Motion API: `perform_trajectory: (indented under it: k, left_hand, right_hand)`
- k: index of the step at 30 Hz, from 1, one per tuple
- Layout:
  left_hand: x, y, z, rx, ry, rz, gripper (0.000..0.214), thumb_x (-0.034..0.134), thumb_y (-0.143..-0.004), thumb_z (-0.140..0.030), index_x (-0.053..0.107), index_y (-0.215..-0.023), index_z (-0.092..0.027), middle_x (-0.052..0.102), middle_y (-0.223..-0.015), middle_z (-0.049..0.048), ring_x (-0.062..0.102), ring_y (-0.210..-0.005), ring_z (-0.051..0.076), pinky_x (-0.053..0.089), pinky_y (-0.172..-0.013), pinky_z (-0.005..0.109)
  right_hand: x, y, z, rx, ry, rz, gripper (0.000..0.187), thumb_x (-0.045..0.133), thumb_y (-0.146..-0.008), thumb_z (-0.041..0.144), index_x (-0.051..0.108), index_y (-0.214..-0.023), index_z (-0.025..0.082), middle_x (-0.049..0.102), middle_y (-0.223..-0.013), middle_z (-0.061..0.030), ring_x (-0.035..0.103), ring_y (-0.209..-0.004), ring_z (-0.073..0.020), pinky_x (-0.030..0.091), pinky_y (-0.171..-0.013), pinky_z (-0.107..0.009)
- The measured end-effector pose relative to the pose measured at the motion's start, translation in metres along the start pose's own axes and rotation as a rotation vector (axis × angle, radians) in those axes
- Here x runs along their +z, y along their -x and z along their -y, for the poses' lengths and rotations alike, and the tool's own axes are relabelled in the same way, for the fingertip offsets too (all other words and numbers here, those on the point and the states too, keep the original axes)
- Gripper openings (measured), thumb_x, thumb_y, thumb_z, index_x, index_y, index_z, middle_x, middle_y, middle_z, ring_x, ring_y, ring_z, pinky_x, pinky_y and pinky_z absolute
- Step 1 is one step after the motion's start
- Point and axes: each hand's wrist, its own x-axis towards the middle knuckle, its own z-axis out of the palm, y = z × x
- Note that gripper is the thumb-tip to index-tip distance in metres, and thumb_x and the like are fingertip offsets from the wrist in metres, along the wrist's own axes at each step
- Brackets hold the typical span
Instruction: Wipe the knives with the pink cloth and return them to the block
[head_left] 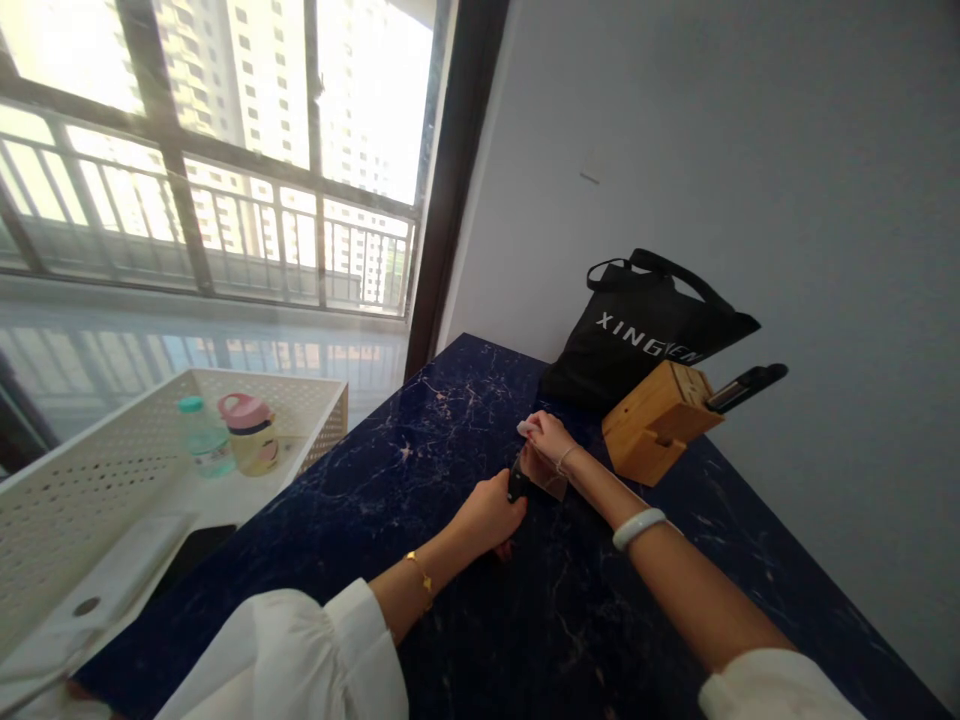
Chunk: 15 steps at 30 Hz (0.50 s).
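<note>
My left hand [491, 512] is closed around the black handle of a kitchen knife [545, 476], low over the dark blue marbled table [442, 440]. The knife's broad blade points to the right and shows a brownish reflection. Pinched in the fingers of my right hand [552, 440] is a small white piece that looks like tissue [526, 428], at the far edge of the blade. My right hand and wrist partly cover the blade. Just right of my right wrist stands a wooden knife block [649, 430] with black-handled tools [748, 387] sticking out of it.
A black fabric bag [637, 345] with white lettering leans by the grey wall behind the block. At left, a white perforated basket [169, 400] holds a teal bottle [206, 445] and a pink-lidded cup [253, 440]. A black flat object [193, 555] lies near the table's left edge.
</note>
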Motion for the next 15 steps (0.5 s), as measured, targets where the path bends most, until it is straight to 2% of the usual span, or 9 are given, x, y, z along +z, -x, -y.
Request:
perform_trajectory:
  k: [3,6,9,11,15]
  left_hand:
    - [-0.001,-0.001,-0.002,-0.007,-0.002,0.014,0.019,0.046,-0.078,-0.022,0.056,-0.094,-0.017,0.064,-0.065,0.0045,0.059,-0.047,0.016,0.043,-0.046,0.024]
    - [-0.002,0.0,-0.004,-0.019,0.002,0.031,0.02,0.044,-0.078,-0.02,0.056,-0.094,-0.017,0.063,-0.06,0.0029,0.058,-0.042,0.015,0.042,-0.044,0.023]
    - [-0.002,0.002,-0.004,-0.019,0.011,0.023,0.021,0.044,-0.078,-0.019,0.057,-0.095,-0.018,0.064,-0.062,0.003,0.059,-0.046,0.016,0.044,-0.047,0.024]
    - [-0.002,0.003,-0.002,-0.019,0.023,0.018,0.021,0.044,-0.078,-0.019,0.057,-0.095,-0.018,0.063,-0.062,0.0031,0.06,-0.047,0.016,0.044,-0.048,0.024]
    - [0.001,0.001,0.002,-0.024,0.067,0.035,0.022,0.042,-0.078,-0.017,0.056,-0.095,-0.017,0.061,-0.058,0.0016,0.056,-0.039,0.014,0.043,-0.042,0.023]
  right_hand:
    - [-0.001,0.004,0.001,-0.027,-0.022,0.022,0.01,0.055,-0.071,0.016,0.055,-0.081,0.019,0.06,-0.085,-0.0017,0.053,-0.082,-0.0147,0.039,-0.075,-0.026]
    - [-0.008,-0.004,-0.001,0.014,-0.026,-0.005,0.009,0.052,-0.072,0.013,0.054,-0.078,0.019,0.059,-0.08,-0.0017,0.053,-0.078,-0.0147,0.039,-0.073,-0.026]
    - [-0.009,-0.009,0.004,0.032,-0.034,-0.015,0.01,0.051,-0.07,0.01,0.053,-0.077,0.018,0.058,-0.079,-0.0023,0.053,-0.078,-0.0148,0.039,-0.073,-0.026]
    - [-0.006,0.0,0.012,0.006,-0.053,0.009,0.011,0.051,-0.07,0.011,0.053,-0.078,0.017,0.057,-0.08,-0.0016,0.053,-0.078,-0.0141,0.04,-0.072,-0.025]
    - [-0.003,0.034,0.027,-0.148,-0.149,0.101,0.013,0.054,-0.069,0.014,0.053,-0.081,0.017,0.056,-0.083,-0.0002,0.053,-0.077,-0.0122,0.04,-0.068,-0.022]
